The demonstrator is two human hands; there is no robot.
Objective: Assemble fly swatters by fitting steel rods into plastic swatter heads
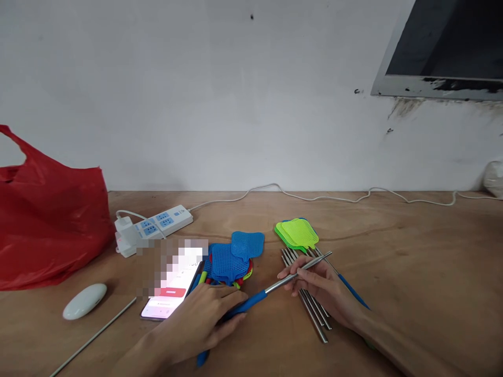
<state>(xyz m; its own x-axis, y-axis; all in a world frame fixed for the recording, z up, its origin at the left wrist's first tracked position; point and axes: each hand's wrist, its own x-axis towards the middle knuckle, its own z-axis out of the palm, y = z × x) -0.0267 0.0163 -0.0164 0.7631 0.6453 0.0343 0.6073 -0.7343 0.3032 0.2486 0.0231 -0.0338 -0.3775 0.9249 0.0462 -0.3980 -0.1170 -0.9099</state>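
Observation:
Before me a steel fly swatter handle with a blue grip (253, 302) is held slanting up to the right, with no swatter head on its tip. My left hand (202, 314) is closed around the blue grip. Further along, my right hand (324, 288) pinches the metal rod near its far end. Several loose metal rods (312, 309) lie below and behind my right hand. Past them rest yellow-green swatter heads (297, 233), and a blue-gripped handle (353, 291) lies to the right. Beyond my left hand is a pile of mostly blue swatter heads (230, 262).
A lit phone (171, 293) lies left of the pile, partly pixelated. Behind it is a white power strip (167, 222) with a plugged-in charger and a cord along the wall. A white oval object (84, 301) and a red plastic bag (51, 225) are at left.

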